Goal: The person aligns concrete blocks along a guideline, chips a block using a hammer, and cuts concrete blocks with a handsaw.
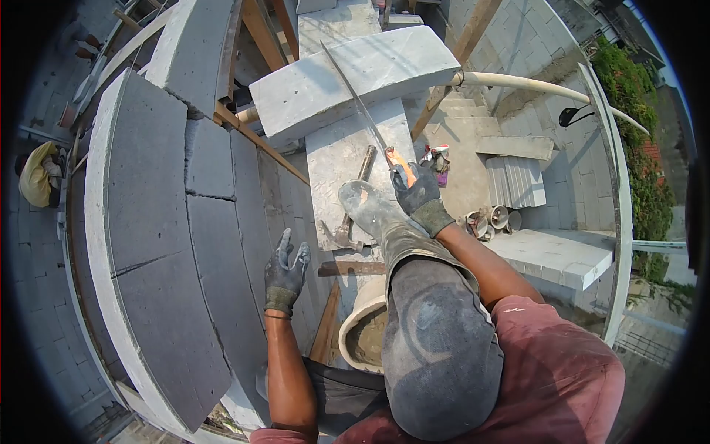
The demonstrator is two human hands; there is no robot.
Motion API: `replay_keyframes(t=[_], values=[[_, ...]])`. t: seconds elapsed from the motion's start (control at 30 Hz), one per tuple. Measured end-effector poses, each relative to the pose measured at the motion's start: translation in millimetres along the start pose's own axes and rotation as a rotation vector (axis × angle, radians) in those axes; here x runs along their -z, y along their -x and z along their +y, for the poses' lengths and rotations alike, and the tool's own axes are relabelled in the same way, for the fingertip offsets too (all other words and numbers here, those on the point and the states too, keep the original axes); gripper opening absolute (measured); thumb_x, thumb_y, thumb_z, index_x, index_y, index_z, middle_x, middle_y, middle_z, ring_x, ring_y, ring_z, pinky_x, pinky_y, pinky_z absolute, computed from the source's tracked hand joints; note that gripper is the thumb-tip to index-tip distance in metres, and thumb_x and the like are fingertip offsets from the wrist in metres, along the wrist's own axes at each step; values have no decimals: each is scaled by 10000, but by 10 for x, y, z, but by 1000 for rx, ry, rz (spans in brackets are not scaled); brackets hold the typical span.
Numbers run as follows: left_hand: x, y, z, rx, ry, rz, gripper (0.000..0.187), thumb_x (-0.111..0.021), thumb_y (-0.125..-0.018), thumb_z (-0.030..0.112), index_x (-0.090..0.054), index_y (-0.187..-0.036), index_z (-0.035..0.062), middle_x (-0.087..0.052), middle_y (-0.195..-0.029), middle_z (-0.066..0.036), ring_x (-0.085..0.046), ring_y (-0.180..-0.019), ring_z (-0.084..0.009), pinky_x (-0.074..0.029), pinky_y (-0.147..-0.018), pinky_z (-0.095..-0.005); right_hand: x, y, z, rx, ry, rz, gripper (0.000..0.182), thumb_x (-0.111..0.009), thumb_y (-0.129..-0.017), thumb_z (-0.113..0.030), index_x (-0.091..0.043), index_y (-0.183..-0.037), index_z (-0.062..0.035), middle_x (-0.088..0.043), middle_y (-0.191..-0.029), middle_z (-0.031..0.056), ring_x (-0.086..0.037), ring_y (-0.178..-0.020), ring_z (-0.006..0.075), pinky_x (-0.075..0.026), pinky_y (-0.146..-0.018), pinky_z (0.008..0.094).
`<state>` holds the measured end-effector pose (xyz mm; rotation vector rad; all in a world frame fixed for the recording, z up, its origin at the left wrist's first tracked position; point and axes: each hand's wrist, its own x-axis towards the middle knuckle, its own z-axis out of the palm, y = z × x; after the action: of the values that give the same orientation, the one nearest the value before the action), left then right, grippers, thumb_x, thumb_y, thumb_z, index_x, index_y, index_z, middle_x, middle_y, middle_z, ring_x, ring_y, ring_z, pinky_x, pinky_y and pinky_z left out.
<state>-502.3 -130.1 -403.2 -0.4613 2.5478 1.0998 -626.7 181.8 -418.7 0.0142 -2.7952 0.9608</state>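
Note:
My right hand [418,191], in a dark glove, is closed round the orange handle of a handsaw [359,100]. The saw's blade points up and to the left, across a long pale block [355,81] that lies on other blocks. My left hand [287,268], gloved as well, is raised beside the block wall on the left, its fingers apart and nothing in it. Between my hands a hammer [342,235] lies on a pale slab [325,166], partly hidden behind my boot.
A bucket of grey mortar [367,342] stands by my knee. The tall block wall [155,244] curves along the left. Wooden props [259,33] rise behind the long block. Stacked slabs [515,181], small pots [499,217] and a white pipe [518,81] are on the right.

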Motion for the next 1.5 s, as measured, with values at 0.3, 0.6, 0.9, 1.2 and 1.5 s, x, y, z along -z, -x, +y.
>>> replay_keyframes(t=[0.3, 0.6, 0.9, 1.2, 1.5], values=[[78, 48, -106, -12, 49, 38, 609, -658, -906, 326, -457, -1401, 33, -605, -1234, -258, -614, -1138, -332, -492, -933, -413, -265, -962, -219, -290, -229, 2, 470, -548, -902, -427, -662, -737, -2, -630, -709, 253, -625, -710, 444, -492, -638, 492], [39, 31, -377, -9, 121, 53, 586, -644, -916, 335, -465, -1408, 70, -624, -1208, -259, -623, -1126, -342, -493, -939, -415, 208, 296, -55, -56, -42, -18, 257, -567, -922, -277, -635, -870, -34, -591, -687, 201, -594, -647, 395, -446, -568, 460], [130, -68, 93, -76, 149, 64, 577, -657, -912, 312, -480, -1387, 37, -626, -1211, -247, -640, -1099, -297, -500, -924, -381, -301, -511, 77, -111, -58, 48, 372, -583, -896, -389, -658, -794, -39, -613, -686, 228, -605, -678, 436, -461, -610, 499], [-3, -84, -373, -71, 192, 101, 576, -656, -913, 301, -478, -1381, 17, -614, -1242, -241, -632, -1121, -298, -501, -914, -388, 19, -732, -317, -419, -284, -110, 465, -569, -908, -405, -641, -746, 25, -617, -637, 220, -647, -652, 383, -509, -612, 471], [88, -19, -29, -58, 127, 101, 582, -664, -906, 307, -478, -1389, 42, -634, -1195, -244, -631, -1121, -317, -506, -903, -402, 236, 140, -115, -24, -29, -7, 322, -543, -926, -346, -661, -901, -47, -613, -727, 217, -597, -687, 411, -457, -619, 479]])
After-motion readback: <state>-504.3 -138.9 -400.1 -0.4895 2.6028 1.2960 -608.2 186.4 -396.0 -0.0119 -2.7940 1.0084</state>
